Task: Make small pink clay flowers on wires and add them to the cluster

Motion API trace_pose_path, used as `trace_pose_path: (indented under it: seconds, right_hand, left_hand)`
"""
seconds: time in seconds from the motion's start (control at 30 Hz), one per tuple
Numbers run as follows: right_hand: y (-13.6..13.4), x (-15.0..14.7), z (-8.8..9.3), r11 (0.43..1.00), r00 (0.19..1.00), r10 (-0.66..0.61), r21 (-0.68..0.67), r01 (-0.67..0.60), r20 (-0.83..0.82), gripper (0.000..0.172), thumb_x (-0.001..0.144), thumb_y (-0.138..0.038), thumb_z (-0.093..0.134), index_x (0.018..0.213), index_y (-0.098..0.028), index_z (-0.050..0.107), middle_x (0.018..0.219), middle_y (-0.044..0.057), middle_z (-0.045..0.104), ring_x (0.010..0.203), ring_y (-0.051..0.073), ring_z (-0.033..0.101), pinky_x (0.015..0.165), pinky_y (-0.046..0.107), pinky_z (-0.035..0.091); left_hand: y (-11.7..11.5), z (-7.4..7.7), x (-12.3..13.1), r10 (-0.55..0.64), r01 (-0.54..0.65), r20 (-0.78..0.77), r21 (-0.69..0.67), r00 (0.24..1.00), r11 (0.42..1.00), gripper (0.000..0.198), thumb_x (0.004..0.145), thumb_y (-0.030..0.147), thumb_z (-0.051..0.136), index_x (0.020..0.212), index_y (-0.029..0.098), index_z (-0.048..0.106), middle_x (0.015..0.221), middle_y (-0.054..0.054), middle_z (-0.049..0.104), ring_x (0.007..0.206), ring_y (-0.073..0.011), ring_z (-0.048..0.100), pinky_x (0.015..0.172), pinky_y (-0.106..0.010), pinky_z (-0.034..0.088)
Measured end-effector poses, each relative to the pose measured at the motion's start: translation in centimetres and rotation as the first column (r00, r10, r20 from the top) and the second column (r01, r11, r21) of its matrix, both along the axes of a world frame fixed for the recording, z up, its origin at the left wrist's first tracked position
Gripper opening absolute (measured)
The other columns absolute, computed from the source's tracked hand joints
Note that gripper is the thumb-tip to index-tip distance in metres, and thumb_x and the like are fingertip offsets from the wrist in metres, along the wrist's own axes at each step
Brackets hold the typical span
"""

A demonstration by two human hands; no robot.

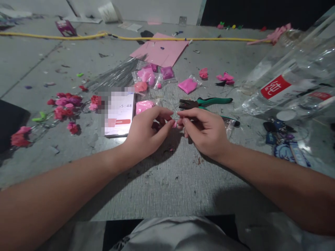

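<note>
While the left hand (146, 130) pinches a small pink piece (174, 124) between the two hands, the right hand (208, 130) comes up close, fingertips narrow; whether they grip anything, I can't tell. Scrap-specked tabletop (162, 195) gives the wrists room down to its front edge. A phone (121, 113) flanks the left, pliers (217, 101) the right, partly hidden. Fingers cover much of the piece; bottles (290, 87) run out of view.

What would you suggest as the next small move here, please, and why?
I would probably press the small pink piece gently with the right hand: the left hand seems to have it at its fingertips, and the right hand's fingers are close beside it.
</note>
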State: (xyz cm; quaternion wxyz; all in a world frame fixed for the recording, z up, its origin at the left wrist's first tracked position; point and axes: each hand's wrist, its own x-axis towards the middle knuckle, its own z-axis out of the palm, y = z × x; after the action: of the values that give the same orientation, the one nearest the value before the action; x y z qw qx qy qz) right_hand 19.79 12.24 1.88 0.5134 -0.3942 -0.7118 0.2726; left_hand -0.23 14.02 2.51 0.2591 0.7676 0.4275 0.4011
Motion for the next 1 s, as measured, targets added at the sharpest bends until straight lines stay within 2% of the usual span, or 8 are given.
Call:
trace_pose_path:
  seconds: [0.07, 0.1, 0.2, 0.27, 0.37, 0.63, 0.77, 1.0]
  right_hand:
    - [-0.1, 0.0, 0.2, 0.999, 1.000, -0.019, 0.047, 0.018, 0.013, 0.012, 0.099, -0.020, 0.066, 0.108, -0.019, 0.074, 0.090, 0.003, 0.076, 0.073, 0.013, 0.071, 0.062, 0.026, 0.058]
    - [-0.1, 0.0, 0.3, 0.995, 0.999, -0.016, 0.094, 0.013, 0.034, 0.010, 0.098, -0.020, 0.068, 0.106, -0.020, 0.074, 0.089, 0.003, 0.076, 0.075, 0.014, 0.070, 0.063, 0.026, 0.058]
    - [0.0, 0.1, 0.8, 0.966, 0.994, 0.037, 0.253, -0.062, 0.103, 0.005, 0.097, -0.020, 0.072, 0.101, -0.020, 0.074, 0.086, 0.002, 0.074, 0.080, 0.015, 0.068, 0.067, 0.028, 0.057]
    - [0.0, 0.1, 0.9, 0.942, 0.988, 0.072, 0.317, -0.112, 0.137, 0.005, 0.096, -0.021, 0.074, 0.101, -0.020, 0.075, 0.086, 0.003, 0.071, 0.080, 0.015, 0.066, 0.068, 0.029, 0.056]
    - [0.1, 0.3, 0.9, 0.925, 0.979, 0.094, 0.348, -0.154, 0.181, 0.009, 0.096, -0.022, 0.075, 0.104, -0.020, 0.076, 0.089, 0.003, 0.069, 0.080, 0.014, 0.064, 0.068, 0.029, 0.056]
    - [0.3, 0.6, 0.7, 0.916, 0.974, 0.113, 0.359, -0.178, 0.196, 0.023, 0.098, -0.020, 0.070, 0.120, -0.020, 0.076, 0.102, 0.007, 0.068, 0.090, 0.016, 0.067, 0.078, 0.033, 0.060]
    - [0.2, 0.5, 0.9, 0.910, 0.974, 0.082, 0.383, -0.159, 0.210, 0.019, 0.099, -0.017, 0.068, 0.114, -0.021, 0.077, 0.100, 0.006, 0.072, 0.089, 0.015, 0.069, 0.076, 0.031, 0.059]
    - [0.2, 0.3, 0.9, 0.923, 0.980, 0.104, 0.352, -0.159, 0.169, 0.011, 0.094, -0.017, 0.075, 0.103, -0.020, 0.079, 0.097, 0.006, 0.071, 0.086, 0.015, 0.068, 0.077, 0.032, 0.058]
  left_hand:
    - [-0.1, 0.4, 0.2, -0.039, 0.065, 0.157, -0.169, 0.987, 0.983, 0.012, 0.095, 0.025, 0.070, 0.100, 0.015, 0.074, 0.086, -0.004, 0.075, 0.071, -0.0123, 0.068, 0.060, -0.022, 0.053]
    - [-0.1, 0.6, 0.2, -0.070, 0.131, 0.232, -0.261, 0.970, 0.956, 0.010, 0.094, 0.025, 0.071, 0.095, 0.015, 0.073, 0.082, -0.003, 0.074, 0.064, -0.0104, 0.066, 0.055, -0.020, 0.051]
    - [-0.1, 1.0, 0.2, -0.153, 0.369, 0.436, -0.468, 0.887, 0.803, 0.010, 0.093, 0.023, 0.072, 0.086, 0.015, 0.071, 0.069, 0.001, 0.068, 0.047, -0.0061, 0.055, 0.041, -0.016, 0.044]
    - [0.0, 1.2, 0.1, -0.178, 0.484, 0.528, -0.526, 0.830, 0.699, 0.011, 0.092, 0.021, 0.073, 0.084, 0.015, 0.070, 0.063, 0.003, 0.065, 0.043, -0.0053, 0.053, 0.039, -0.015, 0.044]
    - [0.0, 1.2, -0.1, -0.167, 0.548, 0.590, -0.558, 0.790, 0.623, 0.011, 0.090, 0.019, 0.077, 0.082, 0.015, 0.070, 0.062, 0.003, 0.065, 0.043, -0.0050, 0.054, 0.040, -0.014, 0.048]
    - [0.0, 0.8, -0.2, -0.053, 0.554, 0.674, -0.558, 0.737, 0.617, 0.007, 0.088, 0.019, 0.078, 0.085, 0.015, 0.074, 0.060, 0.004, 0.066, 0.043, -0.0051, 0.056, 0.039, -0.012, 0.049]
    - [0.1, 1.0, -0.1, -0.041, 0.551, 0.667, -0.577, 0.744, 0.603, 0.006, 0.086, 0.015, 0.077, 0.081, 0.015, 0.073, 0.063, 0.003, 0.069, 0.043, -0.0047, 0.055, 0.038, -0.012, 0.048]
    - [0.3, 1.1, -0.1, -0.063, 0.551, 0.625, -0.630, 0.778, 0.548, 0.010, 0.081, 0.016, 0.077, 0.074, 0.015, 0.070, 0.058, 0.004, 0.067, 0.041, -0.0056, 0.054, 0.035, -0.013, 0.045]
